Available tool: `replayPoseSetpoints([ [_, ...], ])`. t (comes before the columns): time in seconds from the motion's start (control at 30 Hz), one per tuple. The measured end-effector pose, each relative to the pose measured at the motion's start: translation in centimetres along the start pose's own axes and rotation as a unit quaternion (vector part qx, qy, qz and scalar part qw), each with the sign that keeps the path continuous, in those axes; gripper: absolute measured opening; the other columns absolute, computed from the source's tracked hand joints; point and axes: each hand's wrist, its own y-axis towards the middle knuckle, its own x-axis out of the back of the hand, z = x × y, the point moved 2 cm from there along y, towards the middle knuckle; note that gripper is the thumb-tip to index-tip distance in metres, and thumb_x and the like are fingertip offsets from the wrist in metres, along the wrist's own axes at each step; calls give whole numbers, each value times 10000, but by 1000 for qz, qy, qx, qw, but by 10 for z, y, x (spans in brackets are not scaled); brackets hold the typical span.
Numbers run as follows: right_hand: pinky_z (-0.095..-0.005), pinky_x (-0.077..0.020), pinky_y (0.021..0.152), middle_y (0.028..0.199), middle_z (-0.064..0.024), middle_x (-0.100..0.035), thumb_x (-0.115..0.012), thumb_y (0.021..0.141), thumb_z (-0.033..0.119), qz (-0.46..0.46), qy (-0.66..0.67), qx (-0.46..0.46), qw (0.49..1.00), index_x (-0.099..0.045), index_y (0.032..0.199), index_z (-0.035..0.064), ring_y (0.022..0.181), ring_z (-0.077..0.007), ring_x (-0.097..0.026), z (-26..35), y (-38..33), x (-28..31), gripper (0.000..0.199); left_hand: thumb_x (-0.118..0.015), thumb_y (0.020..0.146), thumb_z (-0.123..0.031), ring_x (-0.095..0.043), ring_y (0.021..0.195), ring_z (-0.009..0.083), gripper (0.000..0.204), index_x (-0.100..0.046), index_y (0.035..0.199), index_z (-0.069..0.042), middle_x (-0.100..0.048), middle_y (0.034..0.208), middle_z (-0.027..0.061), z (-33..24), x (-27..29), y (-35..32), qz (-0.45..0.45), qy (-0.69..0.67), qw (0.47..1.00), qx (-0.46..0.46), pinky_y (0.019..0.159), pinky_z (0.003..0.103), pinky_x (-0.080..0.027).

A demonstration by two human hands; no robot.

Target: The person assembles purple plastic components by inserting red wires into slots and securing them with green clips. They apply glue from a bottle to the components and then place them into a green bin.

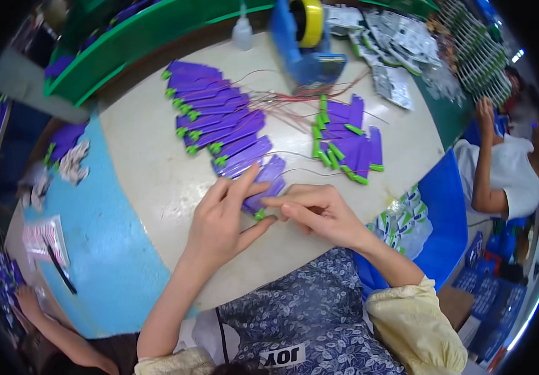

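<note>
A flat purple piece with a green tip (274, 170) lies on the table in front of me, between my hands. My left hand (214, 224) rests at its left side, fingers stretched out over it and the thumb apart near the green tip. From the right, my right hand (325, 215) touches the piece with its index finger; the other fingers are curled in against the thumb, and whatever they may hold is hidden. Beyond my left hand, a row of similar purple pieces (213, 112) fans out, with thin red and dark wires (288, 100). Another purple and green group (350, 134) lies to the right.
A blue tape dispenser (300, 56) with yellow tape and a white squeeze bottle (242, 34) stand at the back. Silver packets (400, 44) lie far right. A blue bin (447, 212) holds green-and-white packages. A pen (62, 270) lies left. Other people work on both sides.
</note>
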Motion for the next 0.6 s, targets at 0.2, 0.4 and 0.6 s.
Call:
replayPoseSetpoints([
  [0.2, -321, -403, 512, 785, -102, -663, -682, 922, 106, -49, -197, 62, 977, -750, 1144, 39, 554, -153, -534, 7, 7, -3, 242, -856, 699, -156, -621, 914, 251, 727, -548, 1339, -2, -705, 1109, 77, -7, 0, -4, -22, 6, 1000, -9, 774, 365, -536],
  [0.4, -346, -449, 493, 757, -139, -668, -685, 893, 77, -89, -311, 141, 936, -748, 1075, 13, 528, -233, -602, 16, 4, -9, 204, -832, 687, -110, -625, 884, 283, 446, -682, 1096, -16, -630, 1052, 142, -15, -18, -21, -109, 81, 990, -39, 699, 361, -537],
  [0.6, -288, -455, 486, 726, -85, -647, -715, 875, 18, -303, -308, 167, 886, -720, 1010, -20, 545, -153, -612, 31, 19, 32, 141, -804, 718, -67, -576, 1015, 312, 430, -703, 1135, -32, -592, 1154, 162, -23, -12, -8, 23, 102, 993, 54, 806, 366, -505],
])
